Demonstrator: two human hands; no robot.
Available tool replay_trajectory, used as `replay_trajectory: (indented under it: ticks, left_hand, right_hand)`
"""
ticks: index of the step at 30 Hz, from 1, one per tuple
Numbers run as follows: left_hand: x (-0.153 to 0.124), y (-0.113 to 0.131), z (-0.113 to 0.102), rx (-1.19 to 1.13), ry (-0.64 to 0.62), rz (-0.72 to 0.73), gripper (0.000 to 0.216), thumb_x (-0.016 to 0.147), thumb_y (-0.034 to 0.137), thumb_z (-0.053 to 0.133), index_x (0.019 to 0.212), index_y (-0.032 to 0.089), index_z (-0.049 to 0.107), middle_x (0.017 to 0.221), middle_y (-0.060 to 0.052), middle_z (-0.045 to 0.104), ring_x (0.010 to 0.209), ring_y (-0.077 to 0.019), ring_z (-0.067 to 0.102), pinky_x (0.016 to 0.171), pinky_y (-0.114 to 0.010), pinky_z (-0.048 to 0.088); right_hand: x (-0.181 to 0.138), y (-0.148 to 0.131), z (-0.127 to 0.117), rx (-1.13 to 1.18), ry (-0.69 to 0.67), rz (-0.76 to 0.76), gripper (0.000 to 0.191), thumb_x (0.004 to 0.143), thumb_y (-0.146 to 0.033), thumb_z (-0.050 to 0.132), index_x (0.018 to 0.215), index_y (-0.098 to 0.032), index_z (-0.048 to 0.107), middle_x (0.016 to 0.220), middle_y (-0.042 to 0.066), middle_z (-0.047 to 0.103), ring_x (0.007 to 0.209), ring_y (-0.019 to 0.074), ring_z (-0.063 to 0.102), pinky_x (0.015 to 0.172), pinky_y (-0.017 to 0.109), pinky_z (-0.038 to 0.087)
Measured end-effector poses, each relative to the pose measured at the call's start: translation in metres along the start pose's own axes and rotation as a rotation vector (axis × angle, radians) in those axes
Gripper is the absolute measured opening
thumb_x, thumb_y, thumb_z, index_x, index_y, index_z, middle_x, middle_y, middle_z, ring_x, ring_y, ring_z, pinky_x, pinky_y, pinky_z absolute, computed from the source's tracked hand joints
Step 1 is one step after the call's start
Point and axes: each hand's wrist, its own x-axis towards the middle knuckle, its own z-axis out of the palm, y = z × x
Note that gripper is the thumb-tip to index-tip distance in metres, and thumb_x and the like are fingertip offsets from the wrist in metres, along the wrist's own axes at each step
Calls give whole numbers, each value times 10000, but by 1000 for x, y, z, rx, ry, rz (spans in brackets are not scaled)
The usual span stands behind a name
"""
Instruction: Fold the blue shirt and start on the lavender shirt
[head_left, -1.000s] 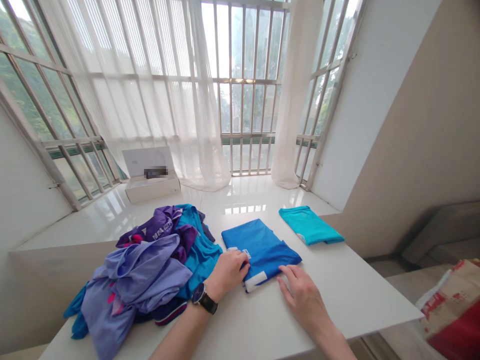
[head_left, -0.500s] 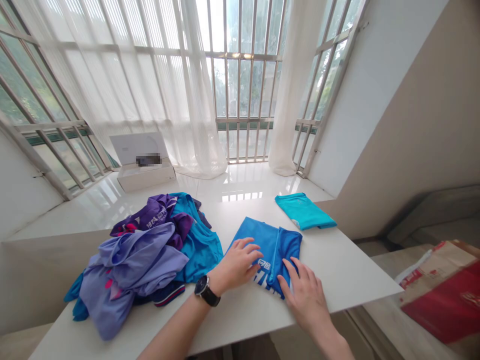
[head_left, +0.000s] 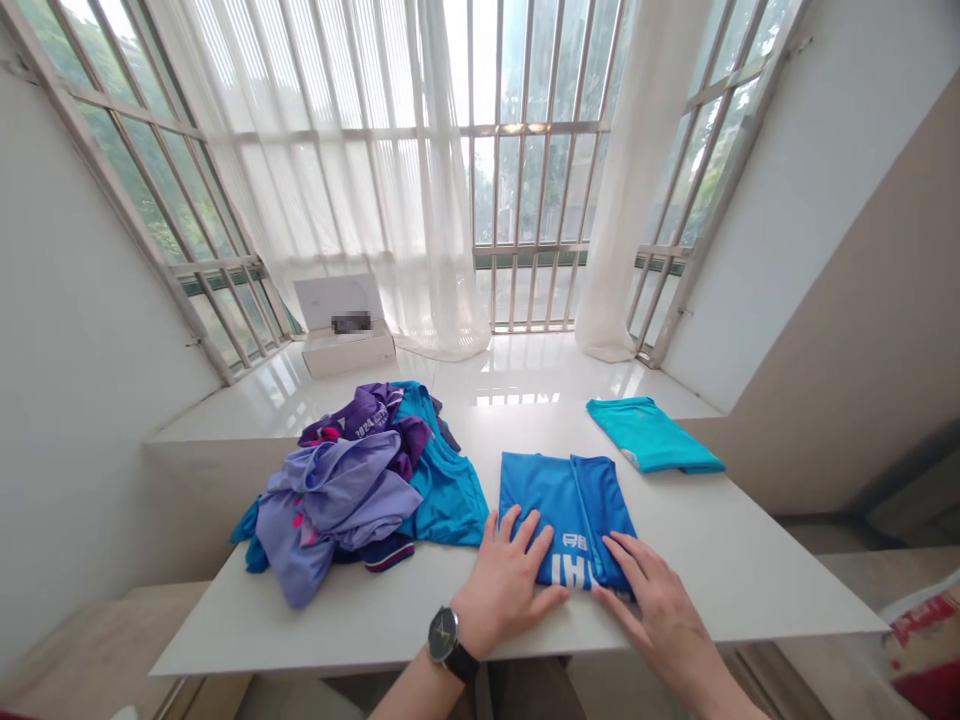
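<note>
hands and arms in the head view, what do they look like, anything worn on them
Both are bare, with no gloves, rings or sleeves in view. The left hand has a wristwatch on its wrist: a round dark face with thin light hands, a silver-toned case and a black strap. The right hand and its forearm carry nothing at all. Nails are short and unpainted.

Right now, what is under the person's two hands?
Both the left hand and right hand lie flat on the near edge of a folded blue shirt on the white table. The print beneath the palms is partly covered.
</note>
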Motion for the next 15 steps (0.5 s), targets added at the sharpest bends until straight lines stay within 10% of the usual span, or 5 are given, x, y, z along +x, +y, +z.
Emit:
replay_trajectory:
  ticks: [15]
  left_hand:
    - [-2,0,4,-27,-16,-11,712,942,696,362,1519,280,366,1611,-61,307,1493,-365,178,1202,-611,170]
  right_hand:
    - [-5,0,-12,21,126,-161,273,967,-319,550,1190,-239,685,1140,75,714,1049,232,660,911,376,539]
